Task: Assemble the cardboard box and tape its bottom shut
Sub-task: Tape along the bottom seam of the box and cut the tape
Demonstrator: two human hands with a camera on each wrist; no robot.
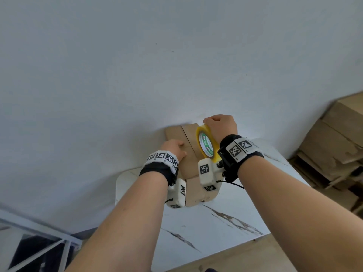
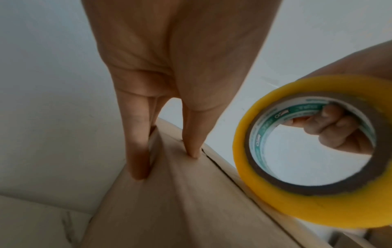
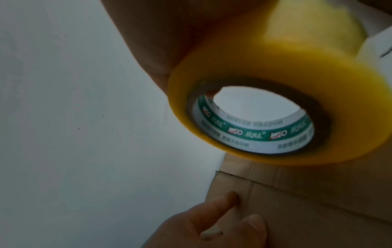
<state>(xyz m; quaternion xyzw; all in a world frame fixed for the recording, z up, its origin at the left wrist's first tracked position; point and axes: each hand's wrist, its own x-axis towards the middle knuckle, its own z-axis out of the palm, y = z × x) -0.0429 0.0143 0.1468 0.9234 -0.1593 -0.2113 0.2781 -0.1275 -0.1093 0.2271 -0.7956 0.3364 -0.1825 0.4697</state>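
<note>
A brown cardboard box (image 1: 189, 161) stands on the white marble-patterned table (image 1: 225, 222) against the wall, its folded flaps facing up with a seam (image 2: 214, 161) between them. My left hand (image 1: 173, 148) lies on the left flap, its straight fingers (image 2: 137, 151) pressing the cardboard (image 3: 297, 209) down. My right hand (image 1: 221, 125) grips a yellow roll of packing tape (image 1: 206, 143) with its fingers curled through the core (image 2: 331, 127). The roll (image 3: 265, 107) stands on edge just over the box's right flap, close to the seam.
A plain white wall (image 1: 137, 65) rises right behind the box. Stacked flat cardboard (image 1: 334, 142) lies at the right beyond the table. A white metal frame (image 1: 39, 242) shows at the lower left. Wooden floor (image 1: 255, 256) lies in front.
</note>
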